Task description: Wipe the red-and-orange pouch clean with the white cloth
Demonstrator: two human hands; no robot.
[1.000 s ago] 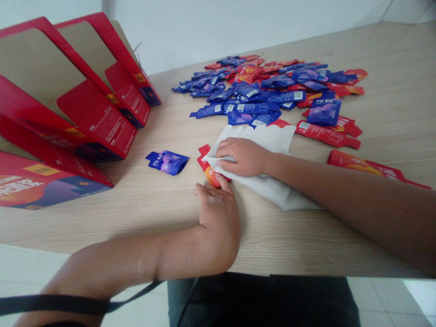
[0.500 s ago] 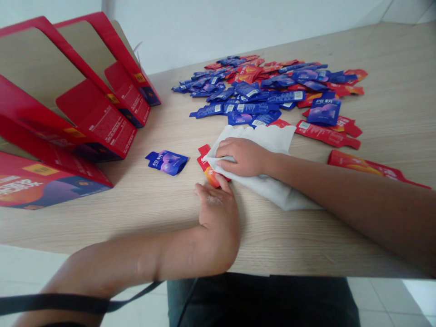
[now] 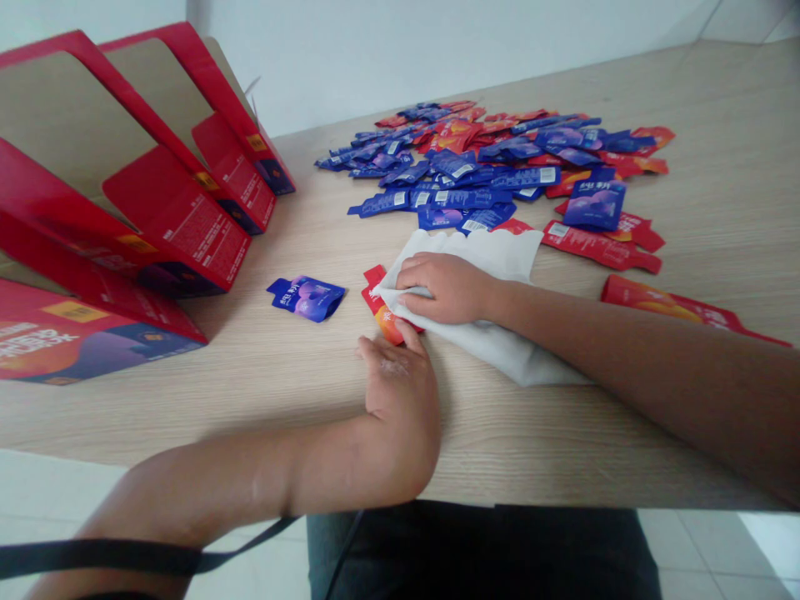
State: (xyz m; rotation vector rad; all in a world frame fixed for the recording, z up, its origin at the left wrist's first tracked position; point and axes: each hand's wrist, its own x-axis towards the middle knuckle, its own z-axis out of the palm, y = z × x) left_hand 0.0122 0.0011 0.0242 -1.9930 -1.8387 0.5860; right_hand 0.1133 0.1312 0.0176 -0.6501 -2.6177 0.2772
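Observation:
My right hand (image 3: 447, 287) is closed on a thin white cloth (image 3: 500, 250), its thumb and fingers pinching a fold near the left edge. Under that edge lies a red-and-orange pouch (image 3: 377, 297), partly covered. My left hand (image 3: 400, 367) is bent at the wrist, fingers apart, with one fingertip at the pouch's lower end; some fingers are hidden. A blue pouch (image 3: 307, 298) with a purple picture lies flat to the left of the red one.
Behind the cloth spreads a large heap of blue and red pouches (image 3: 462, 167). Several open red cartons (image 3: 187, 225) stand along the left side. Another red pouch (image 3: 662, 300) lies beyond my right forearm. The wooden table (image 3: 531, 450) ends just before my lap.

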